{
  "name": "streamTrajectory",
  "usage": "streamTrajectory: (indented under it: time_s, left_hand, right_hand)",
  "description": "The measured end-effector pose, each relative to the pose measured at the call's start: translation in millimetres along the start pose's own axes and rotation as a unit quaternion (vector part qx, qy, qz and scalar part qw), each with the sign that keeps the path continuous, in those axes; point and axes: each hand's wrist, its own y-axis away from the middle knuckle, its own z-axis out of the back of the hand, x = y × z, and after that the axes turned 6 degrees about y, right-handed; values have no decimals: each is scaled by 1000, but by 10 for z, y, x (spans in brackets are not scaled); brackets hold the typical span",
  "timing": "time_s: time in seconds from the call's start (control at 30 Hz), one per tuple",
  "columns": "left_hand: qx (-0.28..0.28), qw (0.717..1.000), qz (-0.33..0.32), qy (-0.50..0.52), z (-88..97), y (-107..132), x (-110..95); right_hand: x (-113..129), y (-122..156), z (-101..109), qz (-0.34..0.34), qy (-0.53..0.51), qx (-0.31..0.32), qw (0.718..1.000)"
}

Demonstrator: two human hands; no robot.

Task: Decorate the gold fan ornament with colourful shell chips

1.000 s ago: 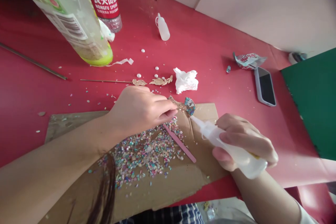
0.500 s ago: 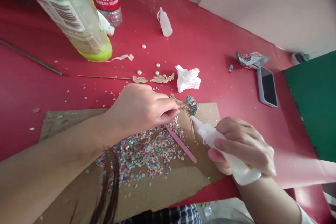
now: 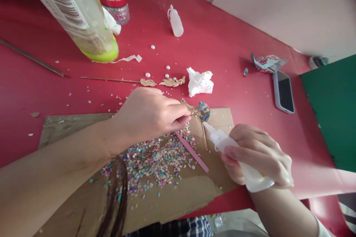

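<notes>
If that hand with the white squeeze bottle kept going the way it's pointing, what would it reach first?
Probably the gold leaf-shaped piece held by the left hand. The nozzle of the white squeeze bottle in the right hand points towards it, though depth is hard to judge from here.

Left hand [image 3: 148, 115] in a tight pinch, right hand [image 3: 258, 155] curled.

- One head-worn camera, the only view, looks forward and down from above the person.
- It sits close over the left hand [image 3: 150, 116] and right hand [image 3: 257, 155], with the red tabletop [image 3: 222, 55] beyond.
</notes>
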Motion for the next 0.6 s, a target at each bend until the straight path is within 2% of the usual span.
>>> streamTrajectory:
  time_s: [0.5, 0.6]
  left_hand:
    - [19, 1000, -13, 3, -4, 4, 9]
    - [18, 1000, -10, -3, -8, 1, 6]
  right_hand:
    - [-15, 16, 20, 8, 14, 12, 1000]
    - [-2, 5, 17, 11, 9, 30, 999]
